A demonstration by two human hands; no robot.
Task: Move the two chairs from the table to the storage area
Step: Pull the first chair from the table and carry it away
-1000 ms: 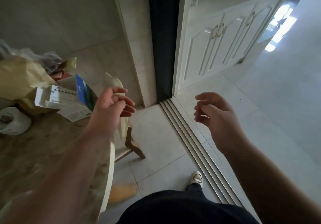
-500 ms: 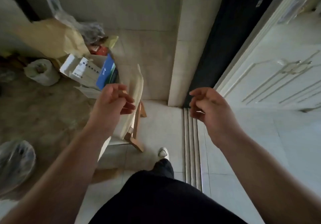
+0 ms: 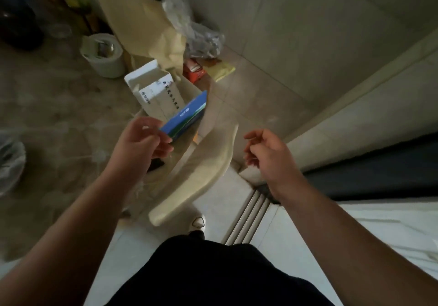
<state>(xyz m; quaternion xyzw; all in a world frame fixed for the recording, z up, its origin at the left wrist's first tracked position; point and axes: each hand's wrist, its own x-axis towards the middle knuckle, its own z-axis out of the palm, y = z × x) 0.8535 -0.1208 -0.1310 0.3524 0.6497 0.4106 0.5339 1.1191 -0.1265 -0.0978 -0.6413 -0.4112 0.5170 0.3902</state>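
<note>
Fingers of the left hand [image 3: 139,144] curl loosely, gripping nothing, and those of the right hand [image 3: 265,153] hang half bent and empty. Between the 2 hands sits 1 chair [image 3: 201,180], its cream curved backrest showing, pushed in against the edge of the table [image 3: 59,116]. The left hand hovers just left of that backrest, over the table edge; the right hand hovers just right of it. A blue box [image 3: 184,118] lies beyond the backrest. The chair is probably stiff and moderately heavy; a firm hold on both sides of the backrest's top rail looks best
</note>
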